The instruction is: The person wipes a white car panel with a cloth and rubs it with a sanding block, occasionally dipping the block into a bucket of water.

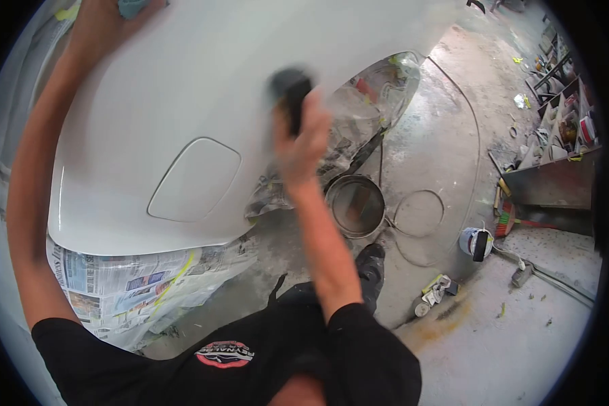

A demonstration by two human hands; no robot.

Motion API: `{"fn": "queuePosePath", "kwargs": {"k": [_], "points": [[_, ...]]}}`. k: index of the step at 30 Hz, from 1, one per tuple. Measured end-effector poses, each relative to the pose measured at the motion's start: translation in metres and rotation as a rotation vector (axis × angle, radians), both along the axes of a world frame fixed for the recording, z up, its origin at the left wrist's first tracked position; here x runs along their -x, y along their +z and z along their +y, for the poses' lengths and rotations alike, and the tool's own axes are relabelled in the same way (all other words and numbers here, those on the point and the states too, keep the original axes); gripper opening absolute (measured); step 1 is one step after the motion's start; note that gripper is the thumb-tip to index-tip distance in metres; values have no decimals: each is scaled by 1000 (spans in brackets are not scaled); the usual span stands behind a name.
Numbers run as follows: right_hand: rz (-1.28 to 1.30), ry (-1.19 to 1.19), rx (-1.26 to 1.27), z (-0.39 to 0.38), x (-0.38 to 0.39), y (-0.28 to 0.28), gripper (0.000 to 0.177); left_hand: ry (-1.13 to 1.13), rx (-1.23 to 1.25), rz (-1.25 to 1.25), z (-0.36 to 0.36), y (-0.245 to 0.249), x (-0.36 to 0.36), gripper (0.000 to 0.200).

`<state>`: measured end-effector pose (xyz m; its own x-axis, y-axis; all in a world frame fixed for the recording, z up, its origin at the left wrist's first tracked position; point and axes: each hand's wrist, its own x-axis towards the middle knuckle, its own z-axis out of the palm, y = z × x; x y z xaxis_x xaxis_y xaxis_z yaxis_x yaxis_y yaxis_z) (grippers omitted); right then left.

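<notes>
Dusty grey concrete floor (446, 149) spreads beneath and to the right of a pale grey, smoothly curved vehicle panel (183, 88), which fills the upper left. At far left, the left hand (106, 30) has its fingers bent around a soft-looking blue-grey lump (134, 7); the top edge crops both, so how tightly they close cannot be told. Such a lump probably squashes easily and is best cupped in the palm. Printed newspaper (98, 284) hangs under the panel's lower edge, left of a rounded four-sided flap outline (195, 181).

Over the panel's right part, the right hand (303, 145) has its fingers closed around a black, round-ended block (292, 95). Both are blurred, and whether the block touches the panel is unclear. It looks light and firm, easiest gripped across its sides; the panel is likely stiff, smooth and easily scratched.

Further right, a round metal basin (356, 235) on the floor contains a brown rectangular piece (361, 201); any liquid is hard to confirm. Then comes a white bucket (467, 238) with a black object (480, 246) against its side, its inside unreadable. At far right, a grey open-topped bin (555, 179) carries jumbled supplies, too small to identify.
</notes>
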<state>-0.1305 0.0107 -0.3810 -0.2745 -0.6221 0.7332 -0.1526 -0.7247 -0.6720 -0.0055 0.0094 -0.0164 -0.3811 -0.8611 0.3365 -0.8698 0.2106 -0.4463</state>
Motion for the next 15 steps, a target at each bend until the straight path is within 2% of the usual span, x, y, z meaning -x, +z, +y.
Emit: {"fn": "queuePosePath", "kwargs": {"k": [3, 4, 5, 7, 8, 10, 12, 13, 14, 15], "points": [[31, 91, -52, -10, 9, -23, 69, 55, 62, -44, 3, -5, 4, 22], [22, -45, -20, -62, 15, -22, 70, 94, 75, -42, 1, -8, 6, 22], [0, -140, -66, -114, 34, -6, 71, -21, 73, -39, -4, -9, -1, 21], [-223, 37, -457, -204, 60, -7, 72, -249, 74, -39, -9, -4, -20, 19], [-238, 105, -617, -219, 77, 13, 71, -228, 61, -39, -9, -3, -22, 19], [-195, 37, -580, -213, 69, 10, 70, -191, 32, -43, -7, 0, -19, 18], [-7, -196, -220, -145, 40, 6, 70, -179, 44, -10, -6, -2, -18, 18], [32, -141, -145, -94, 30, 10, 69, -170, 48, 9, -6, -3, -18, 19], [-70, 75, -218, -46, 16, -1, 70, -158, 37, 2, -5, -4, -18, 19], [-66, 133, -238, -26, 17, 3, 72, -143, 27, -7, -3, -3, -18, 19]]}}
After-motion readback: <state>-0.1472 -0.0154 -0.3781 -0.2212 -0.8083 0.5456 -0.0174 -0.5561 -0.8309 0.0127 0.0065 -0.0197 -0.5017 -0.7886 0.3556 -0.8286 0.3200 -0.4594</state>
